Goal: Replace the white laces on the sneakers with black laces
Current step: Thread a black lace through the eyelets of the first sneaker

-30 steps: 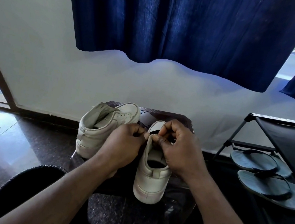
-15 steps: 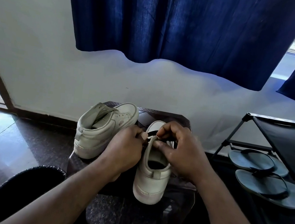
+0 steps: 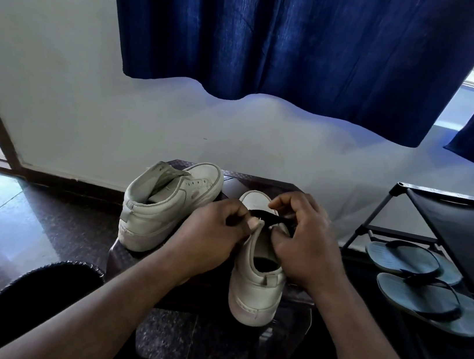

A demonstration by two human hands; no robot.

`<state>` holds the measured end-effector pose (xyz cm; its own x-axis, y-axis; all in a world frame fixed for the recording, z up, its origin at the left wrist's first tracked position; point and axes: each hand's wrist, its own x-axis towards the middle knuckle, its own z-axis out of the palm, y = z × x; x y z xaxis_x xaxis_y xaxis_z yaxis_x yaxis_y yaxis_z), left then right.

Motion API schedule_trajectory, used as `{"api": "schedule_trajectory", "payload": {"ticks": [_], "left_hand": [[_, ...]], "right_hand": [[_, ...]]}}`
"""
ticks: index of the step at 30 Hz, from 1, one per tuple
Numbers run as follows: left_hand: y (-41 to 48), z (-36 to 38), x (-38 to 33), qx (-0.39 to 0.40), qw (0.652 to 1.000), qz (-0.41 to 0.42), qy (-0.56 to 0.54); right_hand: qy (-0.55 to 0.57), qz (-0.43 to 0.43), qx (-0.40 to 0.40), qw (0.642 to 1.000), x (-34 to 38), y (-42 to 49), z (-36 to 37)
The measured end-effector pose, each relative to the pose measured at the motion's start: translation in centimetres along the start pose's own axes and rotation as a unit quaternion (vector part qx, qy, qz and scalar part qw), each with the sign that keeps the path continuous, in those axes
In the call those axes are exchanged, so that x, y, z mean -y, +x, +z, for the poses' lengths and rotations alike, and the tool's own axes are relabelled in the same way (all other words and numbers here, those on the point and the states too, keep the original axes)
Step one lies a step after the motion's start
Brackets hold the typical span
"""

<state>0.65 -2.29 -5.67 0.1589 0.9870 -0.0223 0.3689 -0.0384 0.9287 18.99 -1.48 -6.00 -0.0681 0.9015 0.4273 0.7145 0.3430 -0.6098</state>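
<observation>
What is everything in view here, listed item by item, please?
stool: 1, dark brown, centre
left sneaker: 1, white, unlaced, stool's left
right sneaker: 1, white, stool's right
black lace: 1, black, across right sneaker's front
curtains: 2, dark blue, above
shoe rack: 1, black, right
flip-flops: 2, grey-blue, on shoe rack
round object: 1, black, lower left
left hand: 1, pinching black lace
right hand: 1, pinching black lace

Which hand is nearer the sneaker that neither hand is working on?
Left. The left hand sits just right of the idle sneaker; the right hand is farther right, over the other sneaker, pinching the black lace.
</observation>
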Motion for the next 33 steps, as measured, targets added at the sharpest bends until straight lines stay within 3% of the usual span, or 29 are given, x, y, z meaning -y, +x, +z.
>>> {"api": "schedule_trajectory", "payload": {"ticks": [4, 6, 8, 10, 13, 16, 18, 24, 30, 33], "left_hand": [[0.4, 0.0, 0.1, -0.065, 0.997, -0.022, 0.044], [0.3, -0.7, 0.1, -0.083, 0.974, -0.031, 0.206], [-0.4, -1.3, -0.1, -0.070, 0.931, -0.044, 0.356], [-0.9, -1.4, 0.0, -0.051, 0.910, -0.035, 0.411], [-0.6, -1.7, 0.1, -0.075, 0.928, 0.026, 0.365], [0.1, -1.7, 0.1, -0.058, 0.976, 0.060, 0.203], [0.3, -1.2, 0.1, -0.037, 0.988, 0.063, 0.139], [0.5, -0.3, 0.6, -0.042, 0.987, 0.083, 0.129], [0.6, -0.8, 0.6, -0.060, 0.982, 0.066, 0.167], [0.7, -0.9, 0.5, -0.069, 0.980, 0.076, 0.171]], "right_hand": [[-0.003, 0.021, -0.008, 1.000, -0.3, 0.0, 0.0], [-0.009, 0.023, -0.010, 1.000, -0.5, 0.1, -0.2], [-0.018, 0.022, -0.013, 1.000, -0.6, 0.1, -0.3], [-0.021, 0.019, -0.016, 0.999, -0.5, 0.0, -0.2], [-0.004, 0.020, -0.021, 1.000, -0.4, 0.0, -0.1], [0.004, 0.012, -0.025, 1.000, -0.3, 0.0, -0.1], [0.003, -0.003, -0.024, 1.000, -0.2, 0.1, 0.0], [0.018, -0.051, 0.014, 0.998, -0.2, 0.3, 0.0], [-0.043, -0.018, 0.018, 0.999, -0.4, 0.3, -0.6], [0.125, 0.037, 0.012, 0.991, 0.3, 0.6, -1.1]]}}
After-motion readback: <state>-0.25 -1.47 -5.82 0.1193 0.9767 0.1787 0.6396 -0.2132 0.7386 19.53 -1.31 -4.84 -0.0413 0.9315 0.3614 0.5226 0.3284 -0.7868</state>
